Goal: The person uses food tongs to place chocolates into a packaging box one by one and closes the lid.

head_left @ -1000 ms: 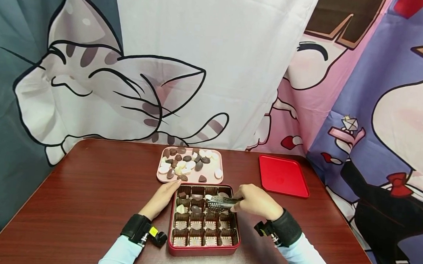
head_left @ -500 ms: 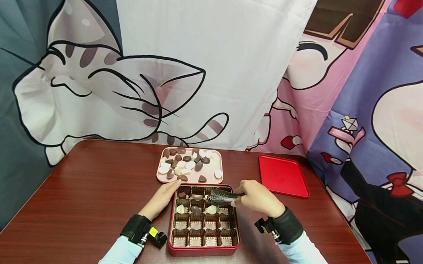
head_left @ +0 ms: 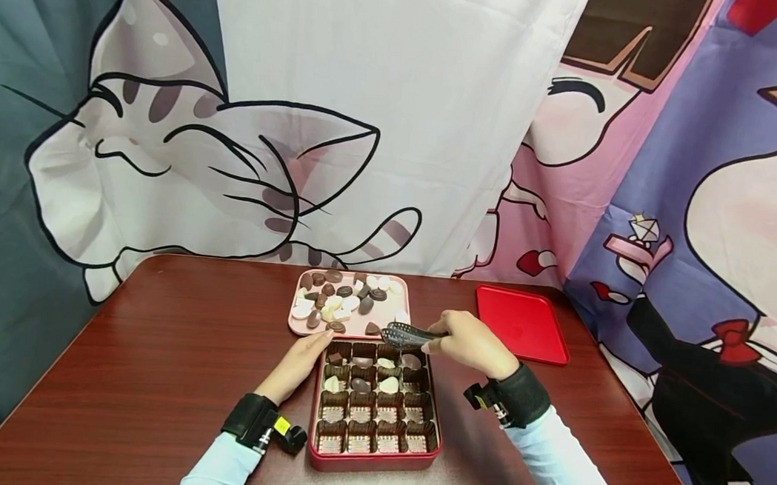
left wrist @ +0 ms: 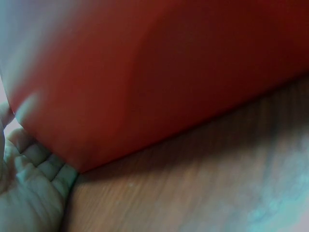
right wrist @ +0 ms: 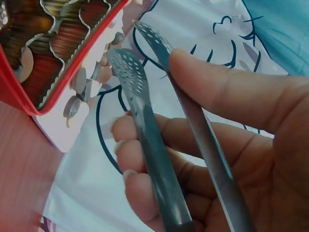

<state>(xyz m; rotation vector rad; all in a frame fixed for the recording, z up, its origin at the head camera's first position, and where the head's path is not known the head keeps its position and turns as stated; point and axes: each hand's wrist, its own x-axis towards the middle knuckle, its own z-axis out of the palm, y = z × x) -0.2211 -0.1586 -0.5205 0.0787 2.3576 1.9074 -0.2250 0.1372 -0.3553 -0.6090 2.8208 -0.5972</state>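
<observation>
Head view: chocolates point(head_left: 350, 303) are lying on the pink tray point(head_left: 389, 307), apparently being boxed; the next move is likely calling for another pinch. The right hand point(head_left: 471, 342) is gripping tongs point(head_left: 404, 336) near the tray's front edge, their prongs parting around nothing. The left hand point(head_left: 294, 364) is touching a corner of the compartmented box point(head_left: 375, 464); I cannot tell how far its fingers are curling. Close-packed neighbours may be crowding the pick. A red tray point(head_left: 524, 325) is lying rightward on the worktop point(head_left: 173, 378).
</observation>
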